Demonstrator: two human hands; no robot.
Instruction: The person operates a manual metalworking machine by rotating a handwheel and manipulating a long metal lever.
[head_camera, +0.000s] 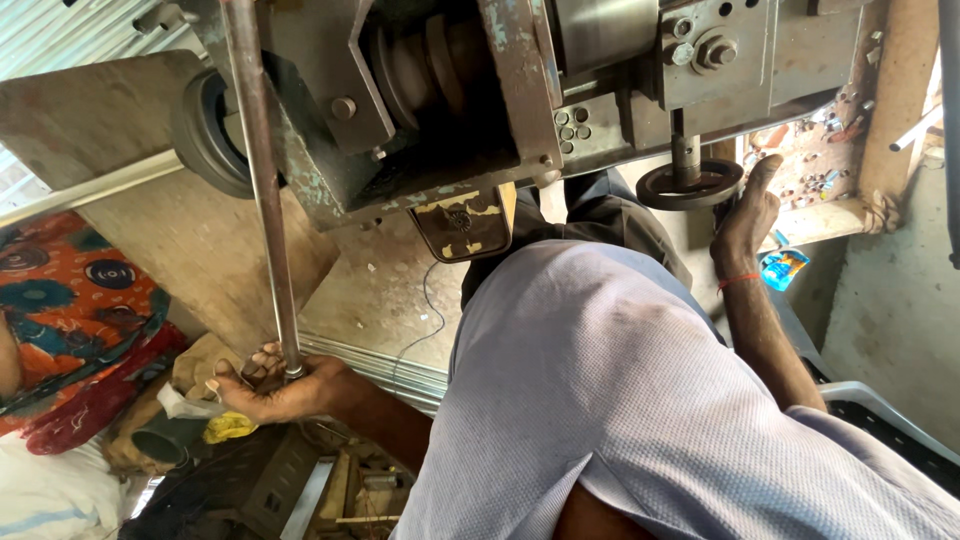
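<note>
Left hand (275, 385) curled around the bottom of a long metal rod (262, 180), right hand (745, 215) open, fingers resting on a small black wheel (690, 185) under the big machine (520, 90)

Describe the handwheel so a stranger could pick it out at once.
Start at the big grey machine across the top. Under its right end a short shaft hangs down, carrying the handwheel, a dark flat disc. The right hand touches its rim; the left hand holds a long rod instead.
</note>
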